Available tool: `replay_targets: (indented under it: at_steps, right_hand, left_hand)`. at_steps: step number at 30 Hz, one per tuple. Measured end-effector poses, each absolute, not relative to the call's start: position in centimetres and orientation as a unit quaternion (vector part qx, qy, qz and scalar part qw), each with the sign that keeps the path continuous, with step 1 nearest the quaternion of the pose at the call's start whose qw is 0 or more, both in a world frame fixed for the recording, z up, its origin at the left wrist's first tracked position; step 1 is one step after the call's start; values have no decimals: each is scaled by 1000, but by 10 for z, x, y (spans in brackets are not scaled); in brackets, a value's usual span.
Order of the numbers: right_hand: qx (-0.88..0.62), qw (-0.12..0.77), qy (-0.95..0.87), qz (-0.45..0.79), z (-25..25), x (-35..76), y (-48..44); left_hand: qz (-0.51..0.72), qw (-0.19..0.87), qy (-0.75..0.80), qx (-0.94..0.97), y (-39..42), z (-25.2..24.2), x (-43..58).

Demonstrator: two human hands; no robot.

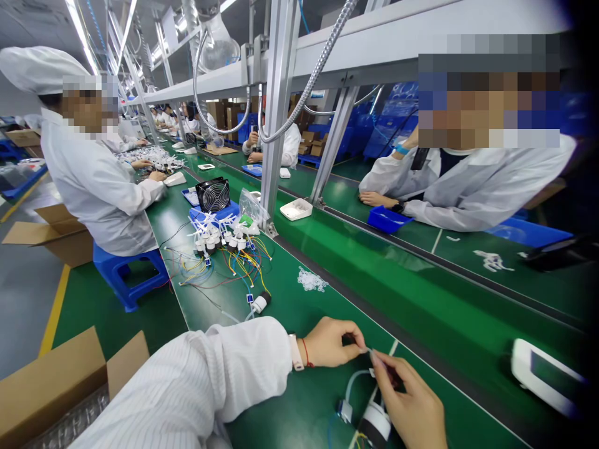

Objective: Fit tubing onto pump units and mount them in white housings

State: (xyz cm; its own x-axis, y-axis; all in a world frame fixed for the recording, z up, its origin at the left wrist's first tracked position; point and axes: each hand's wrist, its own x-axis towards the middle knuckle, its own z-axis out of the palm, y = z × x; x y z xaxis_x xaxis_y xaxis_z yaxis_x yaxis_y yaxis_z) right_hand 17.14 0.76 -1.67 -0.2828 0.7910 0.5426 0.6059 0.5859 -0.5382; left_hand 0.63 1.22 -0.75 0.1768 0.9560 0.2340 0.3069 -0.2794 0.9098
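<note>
Pinching Something Tiny

A long green table (322, 305) ran far ahead through a big work room. People in white coats sat or stood along it, and one person (100, 187) sat on a blue stool (126, 274) to the left. An open cardboard box (47, 386) stood near the left arm. Farther up the table lay a black fan (213, 194), a clear bag (253, 209), and a heap of white parts with colored wires (224, 262).

Close by, a white and black round part (375, 424) lay on the table, just beside a loop of clear tube (354, 380). The left hand (330, 343) and the right hand (407, 402) were close together above them. The fingers (374, 358) of both hands were pinched shut on a thin little piece (369, 352), held just over the table. It was too small to tell what it was.

The little piece looked light and bendy, and it might slip, so the tips of the fingers seemed the best way to hold it. The round part looked stiff and would be best held by its smooth body, not its thin wires.
</note>
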Motion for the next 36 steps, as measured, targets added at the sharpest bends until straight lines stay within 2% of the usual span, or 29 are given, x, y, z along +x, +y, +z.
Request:
replay_targets:
  at_steps: [7,11,25,36]
  right_hand:
    - [-440,402,-794,121,-18,171,7]
    - [-446,404,-789,122,-19,172,8]
    - [-451,408,-783,133,-16,170,7]
    - [-456,406,-781,132,-14,171,6]
  left_hand:
    - [458,347,465,673,15,-10,6]
    - [478,369,448,659,15,-8,6]
    - [393,394,436,707,13,-4,5]
    - [430,412,452,664,12,-6,7]
